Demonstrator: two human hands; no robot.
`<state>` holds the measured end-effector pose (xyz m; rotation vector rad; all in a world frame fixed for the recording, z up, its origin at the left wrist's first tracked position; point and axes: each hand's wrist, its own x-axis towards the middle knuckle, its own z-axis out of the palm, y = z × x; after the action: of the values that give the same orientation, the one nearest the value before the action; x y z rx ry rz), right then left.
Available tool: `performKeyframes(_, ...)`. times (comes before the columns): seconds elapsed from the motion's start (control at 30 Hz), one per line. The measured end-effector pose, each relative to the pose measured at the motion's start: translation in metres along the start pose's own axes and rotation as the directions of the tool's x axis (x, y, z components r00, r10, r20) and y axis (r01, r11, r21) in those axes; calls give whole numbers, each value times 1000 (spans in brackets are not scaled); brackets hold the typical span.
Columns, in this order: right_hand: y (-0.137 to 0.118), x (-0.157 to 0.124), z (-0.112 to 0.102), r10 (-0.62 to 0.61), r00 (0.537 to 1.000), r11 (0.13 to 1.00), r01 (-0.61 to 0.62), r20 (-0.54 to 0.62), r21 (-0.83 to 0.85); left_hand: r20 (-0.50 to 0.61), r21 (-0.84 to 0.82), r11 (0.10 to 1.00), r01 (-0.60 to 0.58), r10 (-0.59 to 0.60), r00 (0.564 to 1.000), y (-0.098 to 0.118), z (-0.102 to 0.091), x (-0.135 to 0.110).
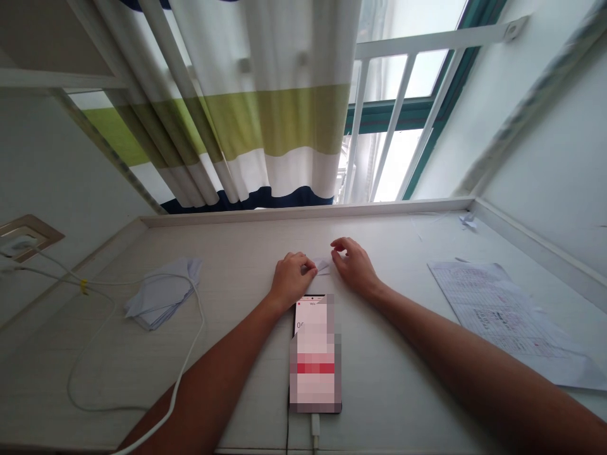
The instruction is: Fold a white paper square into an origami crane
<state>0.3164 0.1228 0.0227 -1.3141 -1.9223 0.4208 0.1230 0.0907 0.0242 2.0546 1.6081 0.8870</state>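
Observation:
A small folded piece of white paper (324,266) lies on the pale desk (389,379) between my two hands. My left hand (290,279) is curled, its fingertips pinching the paper's left edge. My right hand (353,266) is bent over the paper's right edge, its fingers pressing down on it. Just in front of my wrists a phone (315,354) lies flat with its screen lit, and a cable (315,435) is plugged into its near end.
A stack of white paper sheets (164,299) lies at the left, under a loop of white cable (114,309) that runs to a wall socket (23,237). A printed sheet (512,319) lies at the right. A striped curtain (246,120) and a barred window (403,120) stand behind the desk.

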Motion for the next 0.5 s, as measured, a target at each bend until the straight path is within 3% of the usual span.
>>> performKeyframes(0.1, -1, 0, 1, -81, 985, 997, 81, 151, 6, 15, -1, 1000, -11, 11, 1000, 0, -1, 0)
performKeyframes(0.3, -4, 5, -1, -16, 949, 993, 52, 316, -107, -31, 13, 999, 33, -32, 999, -7, -4, 3)
performKeyframes(0.5, -11, 7, -18, -38, 881, 996, 73, 472, -57, 50, 20, 1000, 0, -1, 999, -15, -12, 3)
